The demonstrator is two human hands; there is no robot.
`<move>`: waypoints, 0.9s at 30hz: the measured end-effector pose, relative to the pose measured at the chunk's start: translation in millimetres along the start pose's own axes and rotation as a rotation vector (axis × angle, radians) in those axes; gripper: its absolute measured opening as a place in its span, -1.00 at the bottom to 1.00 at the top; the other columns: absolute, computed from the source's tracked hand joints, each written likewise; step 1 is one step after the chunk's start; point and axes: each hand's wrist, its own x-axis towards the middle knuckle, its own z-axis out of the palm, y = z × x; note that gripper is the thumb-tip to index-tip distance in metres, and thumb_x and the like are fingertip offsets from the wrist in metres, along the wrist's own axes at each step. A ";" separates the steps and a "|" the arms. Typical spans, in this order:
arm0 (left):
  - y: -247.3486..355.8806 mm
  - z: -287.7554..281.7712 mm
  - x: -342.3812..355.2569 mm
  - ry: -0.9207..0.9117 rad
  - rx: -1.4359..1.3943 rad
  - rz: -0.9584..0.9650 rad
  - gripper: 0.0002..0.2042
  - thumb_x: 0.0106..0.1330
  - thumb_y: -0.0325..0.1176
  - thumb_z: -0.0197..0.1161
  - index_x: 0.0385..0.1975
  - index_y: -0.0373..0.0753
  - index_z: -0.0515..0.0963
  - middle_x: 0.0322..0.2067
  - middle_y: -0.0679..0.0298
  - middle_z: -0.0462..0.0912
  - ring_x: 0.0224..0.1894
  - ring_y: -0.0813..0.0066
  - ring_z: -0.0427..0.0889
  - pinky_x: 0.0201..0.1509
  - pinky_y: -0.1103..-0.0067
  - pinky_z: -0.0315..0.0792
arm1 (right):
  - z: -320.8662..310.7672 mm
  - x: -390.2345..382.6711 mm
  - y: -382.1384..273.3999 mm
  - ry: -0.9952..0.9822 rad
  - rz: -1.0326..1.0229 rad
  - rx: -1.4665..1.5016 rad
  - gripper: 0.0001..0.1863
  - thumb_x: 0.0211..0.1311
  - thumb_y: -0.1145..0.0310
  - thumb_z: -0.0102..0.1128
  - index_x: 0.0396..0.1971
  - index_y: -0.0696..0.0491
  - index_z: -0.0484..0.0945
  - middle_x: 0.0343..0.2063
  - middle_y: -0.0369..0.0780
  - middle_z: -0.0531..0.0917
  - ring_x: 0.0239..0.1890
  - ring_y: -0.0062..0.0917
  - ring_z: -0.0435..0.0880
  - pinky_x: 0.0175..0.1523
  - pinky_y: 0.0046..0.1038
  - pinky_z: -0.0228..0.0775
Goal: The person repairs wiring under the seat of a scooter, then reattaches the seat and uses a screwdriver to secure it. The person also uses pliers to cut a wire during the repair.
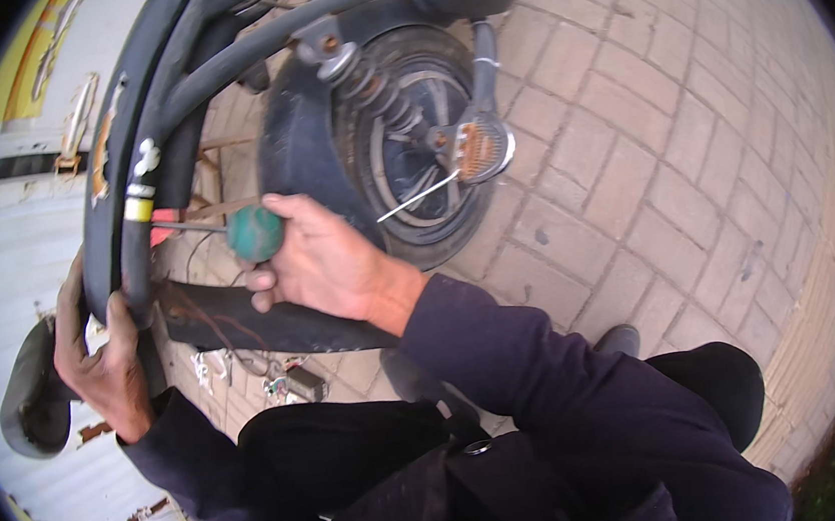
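Observation:
My right hand is closed around the green ball-shaped handle of a screwdriver. Its thin shaft points left, and the tip meets the side of a black tube by a yellow-and-white band; whether it sits in a screw I cannot tell. On the left, my left hand grips the rounded lower end of a long black panel with scuffed, peeling edges, thumb on one side and fingers on the other. Both parts belong to a black two-wheeler, whose wheel and coil-spring shock absorber show beyond my right hand.
A black curved fender lies below my right hand. Wires and a small metal box-shaped part rest on the brick paving. A black padded piece stands left of my left hand, before a white corrugated panel.

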 end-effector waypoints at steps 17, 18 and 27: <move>5.7 4.1 -0.3 0.037 -0.094 0.064 -0.50 0.04 -0.39 0.38 0.04 -0.43 0.60 -0.10 0.07 0.72 -0.04 0.36 0.68 0.16 0.46 0.48 | 12.3 -5.2 -0.2 0.079 -0.080 -0.124 -0.37 0.52 -0.25 -0.27 -0.13 0.08 0.49 -0.37 -0.31 0.48 -0.41 -0.62 0.39 -0.24 -0.44 0.41; 4.9 3.8 -0.3 0.035 -0.095 0.063 -0.50 0.04 -0.38 0.38 0.04 -0.43 0.60 -0.10 0.07 0.72 -0.04 0.36 0.68 0.16 0.47 0.48 | 11.4 -5.0 -0.8 0.077 -0.096 -0.168 -0.37 0.52 -0.24 -0.27 -0.14 0.08 0.49 -0.37 -0.31 0.48 -0.42 -0.63 0.38 -0.25 -0.46 0.41; 5.2 5.5 -0.5 0.064 -0.084 0.049 -0.48 0.05 -0.33 0.39 0.05 -0.43 0.60 -0.09 0.08 0.72 -0.05 0.37 0.67 0.14 0.47 0.48 | 5.6 -3.0 -4.8 0.061 -0.020 -0.228 -0.37 0.54 -0.22 -0.32 -0.13 0.09 0.51 -0.35 -0.31 0.45 -0.42 -0.64 0.38 -0.22 -0.48 0.40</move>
